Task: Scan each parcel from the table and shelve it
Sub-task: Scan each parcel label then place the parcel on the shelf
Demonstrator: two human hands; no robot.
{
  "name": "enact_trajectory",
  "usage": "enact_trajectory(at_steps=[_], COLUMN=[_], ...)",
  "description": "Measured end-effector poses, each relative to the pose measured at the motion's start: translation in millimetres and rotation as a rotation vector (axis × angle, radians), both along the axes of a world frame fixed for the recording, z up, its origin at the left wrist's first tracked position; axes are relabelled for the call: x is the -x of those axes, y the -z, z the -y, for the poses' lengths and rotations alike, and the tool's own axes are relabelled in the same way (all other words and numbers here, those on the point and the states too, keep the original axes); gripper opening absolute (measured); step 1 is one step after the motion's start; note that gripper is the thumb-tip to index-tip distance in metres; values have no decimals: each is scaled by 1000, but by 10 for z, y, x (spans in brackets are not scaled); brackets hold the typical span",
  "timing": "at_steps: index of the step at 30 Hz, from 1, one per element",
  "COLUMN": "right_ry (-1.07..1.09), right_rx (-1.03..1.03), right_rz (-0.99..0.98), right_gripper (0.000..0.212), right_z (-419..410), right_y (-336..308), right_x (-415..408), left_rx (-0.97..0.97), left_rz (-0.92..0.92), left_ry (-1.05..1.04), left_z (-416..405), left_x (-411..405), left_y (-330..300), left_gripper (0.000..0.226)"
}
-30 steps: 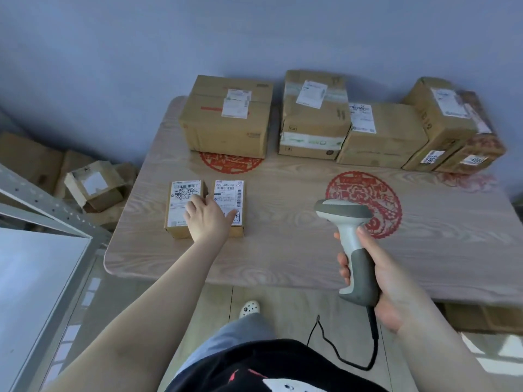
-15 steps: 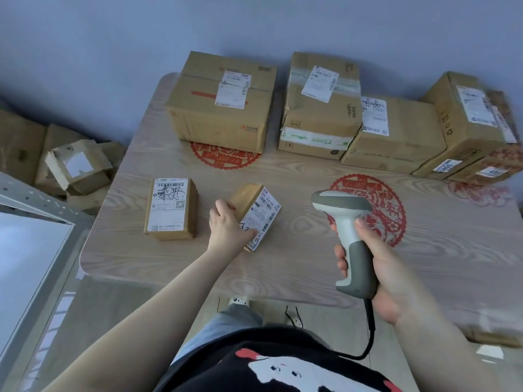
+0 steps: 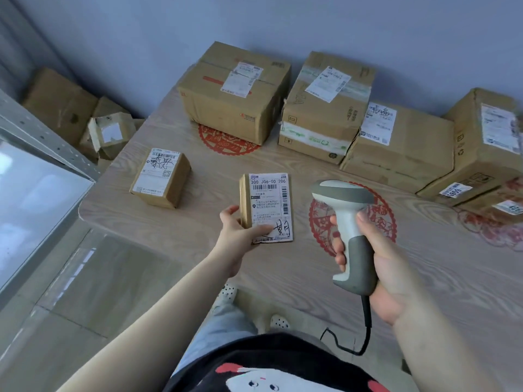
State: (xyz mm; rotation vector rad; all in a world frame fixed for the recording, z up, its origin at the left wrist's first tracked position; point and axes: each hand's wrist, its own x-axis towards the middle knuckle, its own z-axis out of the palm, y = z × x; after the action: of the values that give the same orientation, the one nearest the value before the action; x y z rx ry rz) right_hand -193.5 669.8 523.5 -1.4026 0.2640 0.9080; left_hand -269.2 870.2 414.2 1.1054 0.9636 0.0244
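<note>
My left hand point(image 3: 237, 239) grips a small brown parcel point(image 3: 268, 205) by its lower left corner, lifted above the wooden table point(image 3: 198, 230) with its white barcode label facing up. My right hand point(image 3: 379, 261) holds a grey and white handheld scanner point(image 3: 343, 219) by its handle, its head just right of the parcel. A second small labelled parcel point(image 3: 161, 179) lies on the table to the left.
Several larger cardboard boxes line the table's back edge, among them one at the left point(image 3: 235, 89) and one beside it point(image 3: 325, 106). A metal shelf frame point(image 3: 42, 137) stands at the left, with loose boxes point(image 3: 107, 134) on the floor behind it. The scanner's cable point(image 3: 365, 329) hangs down.
My left hand has picked the small parcel off the table and turned its label up. The scanner has stayed beside it. The view has shifted closer to the table.
</note>
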Motion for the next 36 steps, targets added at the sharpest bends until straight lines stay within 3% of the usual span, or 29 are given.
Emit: enact_trajectory(at_steps=[4,15,25,30,36], right_ry=[-84,-353,-388,-376,-345], right_rx=[-19,-151,-156,-144,-124], right_rz=[10,104,154,187,202], right_gripper=[35,54,42,58,61], right_z=[206,262,170,158,154], right_y=[0,-99,-145,-154,-156], right_x=[-6,142,300,300,321], left_rx=[30,-80,-152,-251,-237], left_rz=[57,132,89,72,30], left_ry=[-97,-287,-372,-351,-367], left_z=[403,741,677,642,633], left_x=[-36,234,399,433,518], left_y=[-101,-278,-331,-371,-347], left_gripper=[82,71,70,70,68])
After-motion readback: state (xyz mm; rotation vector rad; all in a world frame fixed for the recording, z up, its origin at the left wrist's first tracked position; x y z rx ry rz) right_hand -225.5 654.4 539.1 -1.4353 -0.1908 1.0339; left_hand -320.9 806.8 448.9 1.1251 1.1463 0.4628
